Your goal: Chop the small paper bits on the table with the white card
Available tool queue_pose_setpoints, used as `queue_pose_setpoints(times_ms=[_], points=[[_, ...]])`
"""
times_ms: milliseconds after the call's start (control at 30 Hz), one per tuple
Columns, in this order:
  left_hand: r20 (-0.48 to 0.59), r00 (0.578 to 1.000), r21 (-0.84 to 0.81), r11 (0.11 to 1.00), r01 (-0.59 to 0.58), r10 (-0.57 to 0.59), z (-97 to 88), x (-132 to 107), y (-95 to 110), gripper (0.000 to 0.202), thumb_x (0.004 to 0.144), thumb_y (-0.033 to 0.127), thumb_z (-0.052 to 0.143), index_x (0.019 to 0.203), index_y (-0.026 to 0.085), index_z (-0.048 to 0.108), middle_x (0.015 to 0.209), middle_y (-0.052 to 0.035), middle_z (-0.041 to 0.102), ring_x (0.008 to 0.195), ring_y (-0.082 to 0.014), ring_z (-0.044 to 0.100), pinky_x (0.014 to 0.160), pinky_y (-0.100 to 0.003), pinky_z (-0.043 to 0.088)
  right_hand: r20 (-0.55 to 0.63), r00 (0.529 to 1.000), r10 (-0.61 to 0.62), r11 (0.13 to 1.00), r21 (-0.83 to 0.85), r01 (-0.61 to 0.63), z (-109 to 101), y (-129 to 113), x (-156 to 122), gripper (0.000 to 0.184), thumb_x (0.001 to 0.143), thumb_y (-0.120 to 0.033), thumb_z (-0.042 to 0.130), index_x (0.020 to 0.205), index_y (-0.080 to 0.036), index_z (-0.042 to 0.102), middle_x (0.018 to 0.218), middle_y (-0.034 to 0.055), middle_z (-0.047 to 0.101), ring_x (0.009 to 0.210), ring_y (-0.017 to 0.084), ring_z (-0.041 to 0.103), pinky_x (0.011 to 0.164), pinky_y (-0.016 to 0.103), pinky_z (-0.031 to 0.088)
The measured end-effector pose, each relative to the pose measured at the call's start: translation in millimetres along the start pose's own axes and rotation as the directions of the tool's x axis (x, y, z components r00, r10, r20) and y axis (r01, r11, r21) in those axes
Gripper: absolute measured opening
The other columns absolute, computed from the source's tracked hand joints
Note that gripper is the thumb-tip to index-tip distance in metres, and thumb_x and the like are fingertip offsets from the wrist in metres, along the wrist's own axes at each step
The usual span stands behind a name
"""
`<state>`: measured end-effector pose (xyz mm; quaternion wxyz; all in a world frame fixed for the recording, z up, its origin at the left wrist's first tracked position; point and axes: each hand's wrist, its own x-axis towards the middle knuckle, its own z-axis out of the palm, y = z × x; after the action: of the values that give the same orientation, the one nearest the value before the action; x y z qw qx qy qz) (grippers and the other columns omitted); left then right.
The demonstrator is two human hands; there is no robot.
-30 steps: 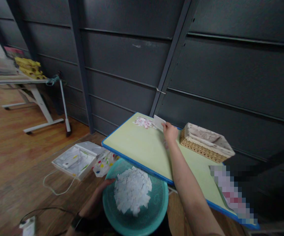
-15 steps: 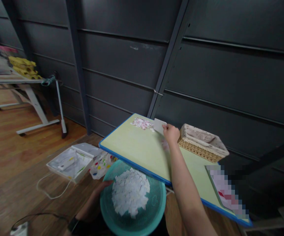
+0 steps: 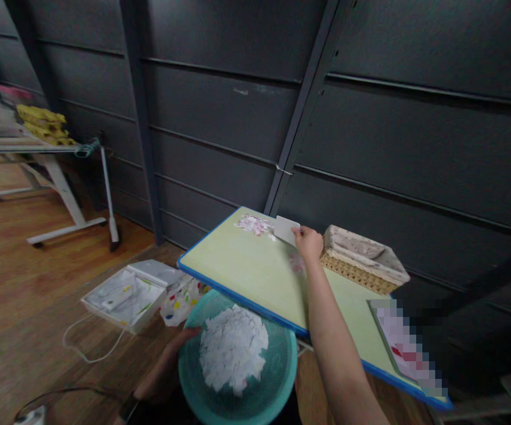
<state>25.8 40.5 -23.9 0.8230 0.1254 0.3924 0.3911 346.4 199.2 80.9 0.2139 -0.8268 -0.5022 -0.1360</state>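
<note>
My right hand [image 3: 309, 243] is closed on a white flat card [image 3: 286, 230], held tilted over the far part of a pale yellow-green board with a blue edge [image 3: 242, 265]. Just left of the card lies a heap of small white and pinkish paper pieces [image 3: 255, 224]. Some more pinkish pieces [image 3: 297, 263] lie partly hidden behind my right wrist. Below the board's near edge, my left hand [image 3: 189, 336] grips the left rim of a teal plastic basket [image 3: 282, 389]. A large mound of white paper pieces [image 3: 233, 348] sits inside it.
On the board's right side stand a cloth-lined wicker basket [image 3: 362, 274] and a flat tablet-like object [image 3: 397, 342], partly pixelated. An open white box [image 3: 127, 295] and a dotted plastic bag [image 3: 182, 304] are on the floor at left. A dark panelled wall [image 3: 220, 106] rises behind.
The camera view has shifted slightly. My right hand and the card are nearly where they were, close beside the heap. My left hand stays on the teal basket.
</note>
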Motion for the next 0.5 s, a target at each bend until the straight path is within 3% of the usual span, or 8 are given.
queue_pose_setpoints(times_ms=[133,367,500], points=[[0.011,1.0,0.055,0.998,-0.01,0.009,-5.3,4.7,-0.9,0.055,0.069,0.027,0.064,0.121,0.011,0.052,0.074,-0.0082,0.075,0.06,-0.0252,0.068,0.066,-0.04,0.051,0.004,1.0,-0.011,1.0,-0.003,0.011,1.7,2.1,0.5,0.042,0.086,-0.048,0.038,0.095,-0.02,0.068,0.089,0.0129,0.068,0.082,0.022,0.061,0.065,0.026,0.036],[0.047,0.999,0.052,0.998,-0.019,0.017,-8.5,7.1,-2.0,0.039,0.072,0.028,0.062,0.107,0.011,0.061,0.069,-0.0053,0.075,0.062,-0.023,0.067,0.064,-0.035,0.05,0.013,1.0,-0.025,1.0,0.001,0.025,3.4,0.4,0.7,0.041,0.085,-0.047,0.039,0.088,-0.019,0.068,0.086,0.0123,0.068,0.079,0.02,0.06,0.062,0.024,0.033],[0.05,0.998,0.068,0.997,-0.028,0.025,-6.5,6.6,-1.4,0.04,0.072,0.029,0.062,0.108,0.011,0.06,0.068,-0.0057,0.074,0.059,-0.022,0.067,0.063,-0.035,0.05,0.023,0.996,-0.089,0.996,0.016,0.089,3.8,-3.1,0.4,0.041,0.084,-0.047,0.04,0.081,-0.018,0.068,0.08,0.0109,0.068,0.074,0.018,0.059,0.058,0.023,0.03]])
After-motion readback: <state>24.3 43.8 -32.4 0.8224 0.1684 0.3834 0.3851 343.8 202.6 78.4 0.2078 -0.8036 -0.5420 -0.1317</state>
